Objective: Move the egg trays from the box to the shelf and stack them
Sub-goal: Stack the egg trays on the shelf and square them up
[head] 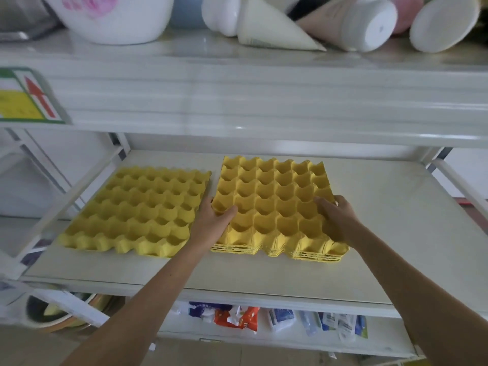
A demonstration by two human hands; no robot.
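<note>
A stack of several yellow egg trays (274, 202) rests on the middle shelf (396, 233), right of centre. My left hand (214, 220) grips the stack's left edge, thumb inside a cup. On the stack's right edge my right hand (335, 217) holds the top tray, fingers curled over the rim. A single yellow egg tray (142, 210) lies flat on the same shelf just to the left, apart from the stack by a narrow gap. The box is not in view.
The upper shelf (237, 96) overhangs closely, carrying white bowls (116, 17), cups and a paper cone (272, 30). A label with a red arrow (29, 96) hangs at its left. Snack packets (237, 318) lie on the lower shelf. Bare shelf surface extends right of the stack.
</note>
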